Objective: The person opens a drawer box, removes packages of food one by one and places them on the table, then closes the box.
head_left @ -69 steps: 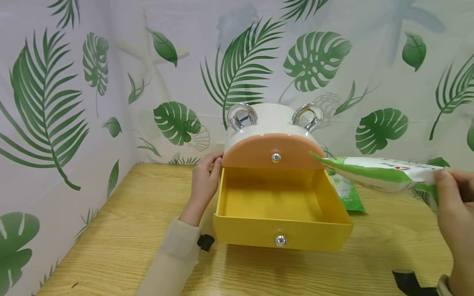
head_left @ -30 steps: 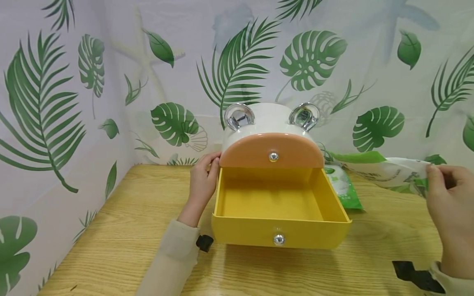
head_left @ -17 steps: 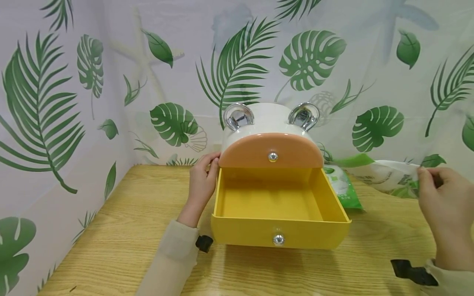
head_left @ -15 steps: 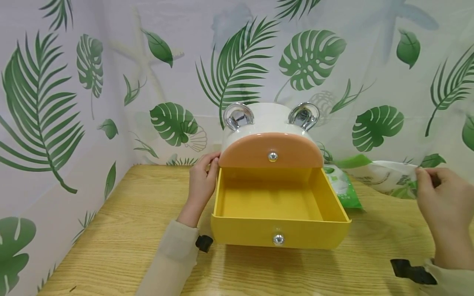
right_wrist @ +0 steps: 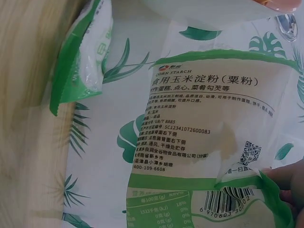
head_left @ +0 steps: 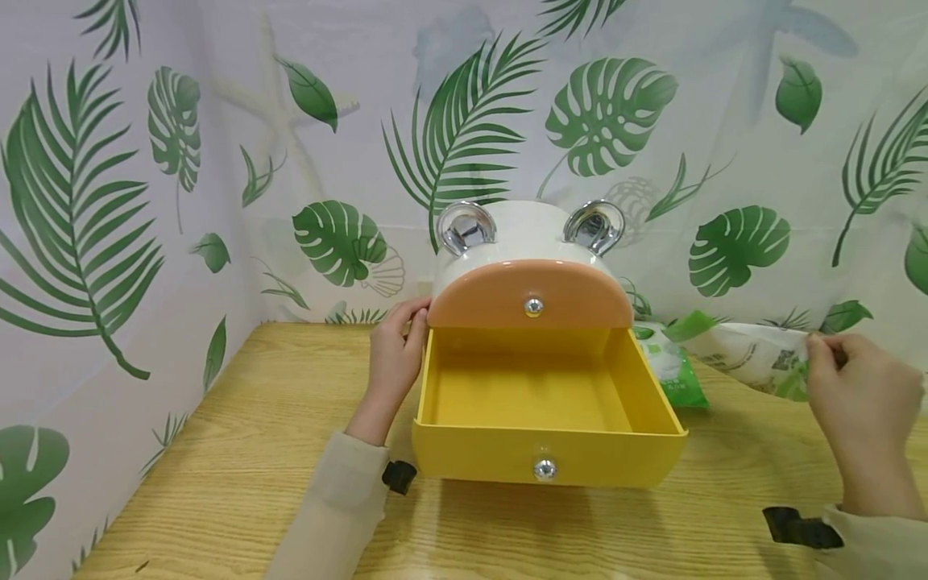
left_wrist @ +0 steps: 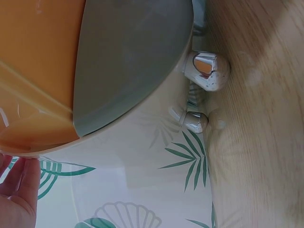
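A frog-like white drawer box [head_left: 532, 234] stands on the table, its yellow lower drawer [head_left: 609, 457] pulled out and its orange upper drawer [head_left: 478, 298] closed. My left hand [head_left: 395, 350] rests against the box's left side; in the left wrist view, fingertips [left_wrist: 31, 173] touch its edge. My right hand [head_left: 863, 395] pinches a corner of a white and green bag of corn starch [head_left: 747, 350], right of the box. The right wrist view shows the printing on this corn starch bag [right_wrist: 199, 114]. Its left end lies near another green and white bag [head_left: 681, 379].
The second bag [right_wrist: 85, 61] lies close to the box's right side. A leaf-printed sheet [head_left: 464, 97] hangs behind the wooden table [head_left: 239, 451] and along its left. The drawer's chrome knob [head_left: 545, 469] sticks out toward me.
My right hand has moved left and slightly down. The corn starch bag has turned, swung back from near the box's front and sunk lower beside the second bag. My left hand stays in place.
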`<state>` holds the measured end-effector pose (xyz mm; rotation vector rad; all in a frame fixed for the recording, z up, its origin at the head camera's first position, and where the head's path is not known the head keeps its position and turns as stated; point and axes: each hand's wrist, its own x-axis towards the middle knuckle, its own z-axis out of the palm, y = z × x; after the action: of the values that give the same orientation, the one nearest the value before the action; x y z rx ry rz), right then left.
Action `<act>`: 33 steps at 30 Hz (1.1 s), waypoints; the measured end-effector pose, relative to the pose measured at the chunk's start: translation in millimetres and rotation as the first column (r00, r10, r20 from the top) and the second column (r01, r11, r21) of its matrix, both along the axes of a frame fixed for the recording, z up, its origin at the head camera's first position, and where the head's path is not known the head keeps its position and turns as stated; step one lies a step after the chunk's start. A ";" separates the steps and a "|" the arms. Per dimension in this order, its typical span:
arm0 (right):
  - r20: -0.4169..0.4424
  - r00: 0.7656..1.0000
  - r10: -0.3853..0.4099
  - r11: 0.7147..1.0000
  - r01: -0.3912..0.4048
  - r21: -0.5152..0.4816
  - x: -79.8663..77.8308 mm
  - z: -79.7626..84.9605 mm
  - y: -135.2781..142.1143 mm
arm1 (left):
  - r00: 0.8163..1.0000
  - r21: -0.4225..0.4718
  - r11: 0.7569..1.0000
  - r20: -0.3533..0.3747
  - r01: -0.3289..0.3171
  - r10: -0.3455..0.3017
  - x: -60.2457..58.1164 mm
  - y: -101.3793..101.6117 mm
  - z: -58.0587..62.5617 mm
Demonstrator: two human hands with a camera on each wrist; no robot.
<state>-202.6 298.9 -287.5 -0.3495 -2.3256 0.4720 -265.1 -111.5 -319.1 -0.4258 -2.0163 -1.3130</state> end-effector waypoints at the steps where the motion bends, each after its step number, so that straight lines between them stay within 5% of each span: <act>1: 0.004 1.000 0.000 1.000 0.000 0.007 -0.5 -0.9 0.8 | 1.000 0.000 1.000 -0.001 0.001 -0.001 -0.2 0.0 0.0; 20: 0.142 0.989 -0.026 0.999 0.020 0.045 -5.0 -9.0 10.0 | 1.000 -0.004 1.000 0.009 0.000 0.000 0.9 0.0 -0.6; 33: 0.280 0.959 -0.053 0.997 0.038 0.062 -9.9 -18.2 19.4 | 1.000 0.001 1.000 0.006 0.007 -0.007 -0.6 0.6 -1.3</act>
<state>-212.5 318.3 -305.7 -0.4680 -2.5940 0.3514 -265.7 -110.9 -320.4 -0.4295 -2.0206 -1.3204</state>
